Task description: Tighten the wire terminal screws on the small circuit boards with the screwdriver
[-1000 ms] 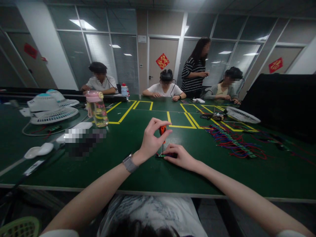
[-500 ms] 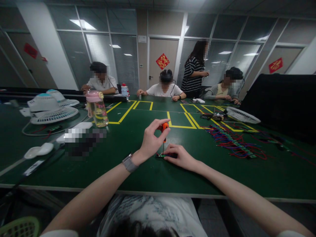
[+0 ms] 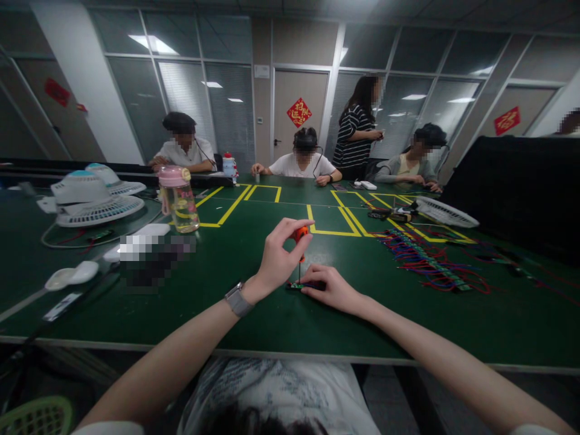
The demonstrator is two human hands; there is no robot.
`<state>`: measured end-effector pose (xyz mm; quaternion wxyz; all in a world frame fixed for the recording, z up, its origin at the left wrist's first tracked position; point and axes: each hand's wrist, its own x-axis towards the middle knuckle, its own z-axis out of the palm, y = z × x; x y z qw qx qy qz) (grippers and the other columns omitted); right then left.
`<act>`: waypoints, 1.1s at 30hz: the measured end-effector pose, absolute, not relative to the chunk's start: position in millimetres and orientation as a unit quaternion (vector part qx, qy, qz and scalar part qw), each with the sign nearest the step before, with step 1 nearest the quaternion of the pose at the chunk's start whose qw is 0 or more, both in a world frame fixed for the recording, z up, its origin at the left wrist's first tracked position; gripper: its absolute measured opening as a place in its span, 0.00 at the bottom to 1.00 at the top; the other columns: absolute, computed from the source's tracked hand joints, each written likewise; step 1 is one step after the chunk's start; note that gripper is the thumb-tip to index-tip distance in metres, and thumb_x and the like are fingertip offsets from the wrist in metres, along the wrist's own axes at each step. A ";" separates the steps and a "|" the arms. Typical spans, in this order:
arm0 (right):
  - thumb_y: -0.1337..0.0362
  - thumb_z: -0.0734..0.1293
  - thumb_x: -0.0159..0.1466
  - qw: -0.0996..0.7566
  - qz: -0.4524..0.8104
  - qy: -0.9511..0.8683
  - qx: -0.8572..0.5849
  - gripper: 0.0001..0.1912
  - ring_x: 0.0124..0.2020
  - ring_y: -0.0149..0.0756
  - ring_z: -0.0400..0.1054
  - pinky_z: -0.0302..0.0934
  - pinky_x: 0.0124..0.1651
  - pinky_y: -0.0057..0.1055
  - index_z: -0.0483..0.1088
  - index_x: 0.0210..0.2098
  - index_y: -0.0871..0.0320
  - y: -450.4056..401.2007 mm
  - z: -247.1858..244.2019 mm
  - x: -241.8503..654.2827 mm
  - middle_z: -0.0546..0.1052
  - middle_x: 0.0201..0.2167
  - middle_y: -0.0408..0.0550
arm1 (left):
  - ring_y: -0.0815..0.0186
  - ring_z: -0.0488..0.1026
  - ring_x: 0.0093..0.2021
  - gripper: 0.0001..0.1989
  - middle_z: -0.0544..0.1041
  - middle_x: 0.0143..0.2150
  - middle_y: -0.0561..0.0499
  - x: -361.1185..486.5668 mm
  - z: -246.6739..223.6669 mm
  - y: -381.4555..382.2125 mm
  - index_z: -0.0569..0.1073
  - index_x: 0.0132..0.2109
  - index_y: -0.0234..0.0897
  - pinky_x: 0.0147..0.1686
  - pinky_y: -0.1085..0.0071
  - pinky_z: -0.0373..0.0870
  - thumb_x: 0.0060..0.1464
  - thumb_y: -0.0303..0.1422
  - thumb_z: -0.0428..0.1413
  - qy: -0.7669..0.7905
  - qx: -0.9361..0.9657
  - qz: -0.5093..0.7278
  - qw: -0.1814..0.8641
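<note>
My left hand (image 3: 286, 252) is closed around the orange and black handle of a screwdriver (image 3: 302, 233), which stands upright. Its thin dark shaft runs down to a small green circuit board (image 3: 295, 286) in what looks like a black holder on the table. My right hand (image 3: 327, 283) pinches the right end of that board with thumb and fingers, keeping it flat against the tabletop. The fingers hide part of the board, and the screwdriver's tip is too small to make out.
A pink-lidded bottle (image 3: 180, 202) and white fans (image 3: 97, 202) stand left. To the right lies a row of green boards with red and blue wires (image 3: 428, 263). Yellow tape (image 3: 335, 232) marks the green table (image 3: 254, 329). Several people are across it.
Both hands, the screwdriver and the board stay almost in place. Part of a person's head has come into view at the far right edge.
</note>
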<state>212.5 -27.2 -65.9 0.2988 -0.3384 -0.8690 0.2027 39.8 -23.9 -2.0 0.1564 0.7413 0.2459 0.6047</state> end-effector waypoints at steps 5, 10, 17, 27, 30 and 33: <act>0.66 0.68 0.60 0.297 0.200 -0.869 -0.342 0.09 0.30 0.32 0.67 0.62 0.34 0.28 0.78 0.39 0.61 -27.9 -64.5 212.0 0.73 0.32 0.49 | 0.66 0.69 0.44 0.12 0.69 0.43 0.48 38.0 -1.9 -24.9 0.74 0.49 0.40 0.45 0.69 0.68 0.61 0.34 0.51 0.256 0.745 0.601 0.137; 0.65 0.68 0.61 0.302 0.206 -0.868 -0.336 0.09 0.32 0.32 0.68 0.63 0.36 0.29 0.77 0.40 0.60 -26.9 -65.8 212.9 0.73 0.33 0.48 | 0.66 0.72 0.44 0.16 0.73 0.47 0.46 38.3 -2.6 -24.0 0.70 0.55 0.40 0.44 0.68 0.69 0.64 0.32 0.45 0.239 0.736 0.601 0.201; 0.64 0.67 0.61 0.300 0.195 -0.871 -0.337 0.09 0.31 0.33 0.68 0.63 0.35 0.29 0.77 0.40 0.59 -26.9 -65.6 213.3 0.73 0.32 0.48 | 0.67 0.69 0.41 0.10 0.69 0.42 0.48 38.0 -0.9 -24.3 0.76 0.46 0.39 0.42 0.71 0.69 0.58 0.35 0.54 0.266 0.734 0.610 0.133; 0.64 0.67 0.61 0.299 0.202 -0.868 -0.340 0.10 0.32 0.32 0.68 0.63 0.37 0.29 0.77 0.40 0.60 -27.9 -65.0 212.7 0.73 0.32 0.48 | 0.67 0.73 0.40 0.13 0.74 0.42 0.48 39.2 -2.8 -22.3 0.73 0.51 0.39 0.41 0.71 0.70 0.60 0.35 0.52 0.246 0.723 0.612 0.208; 0.65 0.67 0.61 0.295 0.200 -0.869 -0.342 0.10 0.31 0.32 0.68 0.63 0.36 0.29 0.77 0.40 0.60 -28.2 -64.5 212.8 0.73 0.32 0.48 | 0.68 0.69 0.39 0.11 0.69 0.39 0.49 37.7 -1.0 -24.3 0.76 0.45 0.39 0.41 0.71 0.69 0.58 0.36 0.55 0.266 0.731 0.613 0.140; 0.65 0.68 0.61 0.297 0.196 -0.871 -0.338 0.09 0.31 0.32 0.67 0.63 0.36 0.29 0.77 0.40 0.59 -27.9 -64.8 213.2 0.73 0.32 0.48 | 0.66 0.68 0.45 0.14 0.67 0.44 0.47 37.1 -0.9 -25.5 0.75 0.49 0.41 0.46 0.69 0.68 0.62 0.35 0.48 0.268 0.741 0.600 0.137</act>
